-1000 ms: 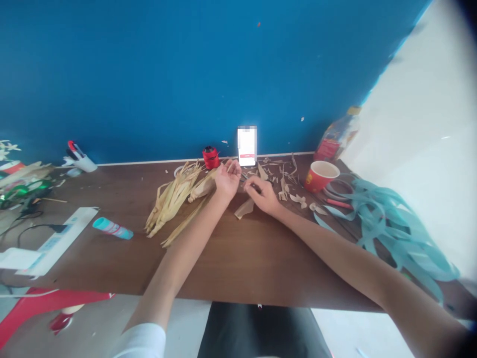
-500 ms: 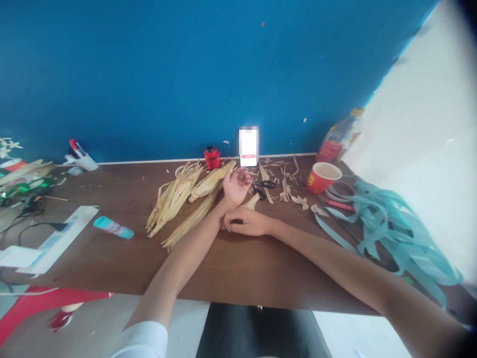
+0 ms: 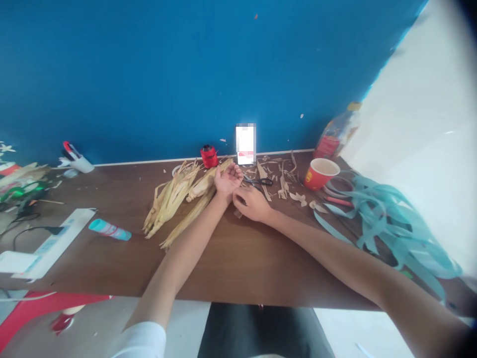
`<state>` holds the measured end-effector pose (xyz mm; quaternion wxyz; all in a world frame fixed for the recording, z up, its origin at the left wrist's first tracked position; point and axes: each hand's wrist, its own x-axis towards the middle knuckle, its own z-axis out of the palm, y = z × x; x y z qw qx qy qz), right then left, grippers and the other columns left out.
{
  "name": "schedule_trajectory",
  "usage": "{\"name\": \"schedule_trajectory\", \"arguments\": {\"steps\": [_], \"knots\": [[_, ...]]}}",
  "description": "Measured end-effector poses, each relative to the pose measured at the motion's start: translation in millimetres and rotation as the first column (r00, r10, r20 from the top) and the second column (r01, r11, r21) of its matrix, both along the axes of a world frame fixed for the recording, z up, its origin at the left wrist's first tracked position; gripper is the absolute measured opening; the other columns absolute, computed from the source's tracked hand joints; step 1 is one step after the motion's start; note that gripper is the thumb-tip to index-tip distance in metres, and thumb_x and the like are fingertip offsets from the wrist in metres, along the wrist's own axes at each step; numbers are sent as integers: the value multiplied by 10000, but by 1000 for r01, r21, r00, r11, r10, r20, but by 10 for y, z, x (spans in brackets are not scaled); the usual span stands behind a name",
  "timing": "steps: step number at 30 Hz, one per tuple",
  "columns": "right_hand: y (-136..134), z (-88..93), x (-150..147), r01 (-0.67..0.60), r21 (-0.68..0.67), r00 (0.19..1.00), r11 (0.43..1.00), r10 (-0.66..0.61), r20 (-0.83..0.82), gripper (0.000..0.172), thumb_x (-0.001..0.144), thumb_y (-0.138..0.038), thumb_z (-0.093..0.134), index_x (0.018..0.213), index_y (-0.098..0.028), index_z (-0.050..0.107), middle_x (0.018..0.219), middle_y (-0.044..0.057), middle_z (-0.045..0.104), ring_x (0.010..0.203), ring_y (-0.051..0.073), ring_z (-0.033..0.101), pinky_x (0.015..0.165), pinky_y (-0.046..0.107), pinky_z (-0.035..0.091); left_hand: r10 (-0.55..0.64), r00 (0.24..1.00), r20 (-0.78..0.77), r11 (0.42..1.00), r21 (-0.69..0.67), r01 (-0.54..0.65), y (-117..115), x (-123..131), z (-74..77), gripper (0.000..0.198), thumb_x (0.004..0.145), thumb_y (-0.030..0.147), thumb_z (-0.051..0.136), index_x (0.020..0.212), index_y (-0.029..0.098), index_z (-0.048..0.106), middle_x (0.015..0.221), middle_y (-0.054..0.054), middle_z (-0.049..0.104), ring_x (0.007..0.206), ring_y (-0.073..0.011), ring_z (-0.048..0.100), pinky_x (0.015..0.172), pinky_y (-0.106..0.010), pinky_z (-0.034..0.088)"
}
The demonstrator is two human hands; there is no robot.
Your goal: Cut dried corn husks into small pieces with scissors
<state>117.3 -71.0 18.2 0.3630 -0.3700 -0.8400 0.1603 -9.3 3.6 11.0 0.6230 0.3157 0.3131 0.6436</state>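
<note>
Showing left hand (image 3: 228,181) palm up at frame centre, grip fairly wide, right hand (image 3: 252,204) curled beside it, grip indeterminable, corn husks (image 3: 173,200) centre-left.

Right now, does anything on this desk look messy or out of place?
Yes. Dry, pale scraps lie strewn around the black-handled scissors rather than gathered together. To the right of the upright red paper cup, the teal ribbon sprawls in a loose, tangled heap.
</note>
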Motion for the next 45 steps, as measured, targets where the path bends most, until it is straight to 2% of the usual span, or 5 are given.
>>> {"name": "schedule_trajectory", "arguments": {"steps": [6,13,21,38,45], "knots": [[260,-53,191,205,-59,958,977,-212,-194,149,881,-243,471,868,-210,616,837,50,670,790,209,596,754,331,442,-101,995,4,995,29,100,-78,59,41,421,900,519,432,728,164,580,739,-64,616,681,-133,580,664,-267,484],[369,-164,244,172,-320,800,932,-322,-507,170,802,-365,601,822,-196,595,750,18,673,674,171,621,661,302,493,-165,956,-244,960,185,213,-122,204,-16,142,741,266,659,814,148,632,788,-20,616,719,-112,571,671,-235,445],[274,-76,235,251,-259,819,933,-347,-457,323,770,-303,578,1073,-207,521,719,-27,640,678,172,622,713,323,483,-121,911,-393,962,179,205,-93,207,-105,187,719,277,718,843,149,663,809,-11,644,738,-119,583,715,-245,448],[294,-103,250,363,-228,786,903,-428,-446,289,754,-281,551,1031,-217,500,737,-15,633,686,182,601,707,322,458,4,892,-453,983,167,81,-73,227,-140,238,756,371,720,802,145,660,757,-9,610,706,-112,556,710,-254,451],[320,-138,273,388,-255,774,886,-463,-432,288,776,-297,568,1048,-210,528,760,10,669,712,206,630,747,352,476,-48,881,-471,972,180,149,-102,230,-117,275,736,399,748,794,144,663,752,-17,638,699,-111,569,682,-241,441]]}}
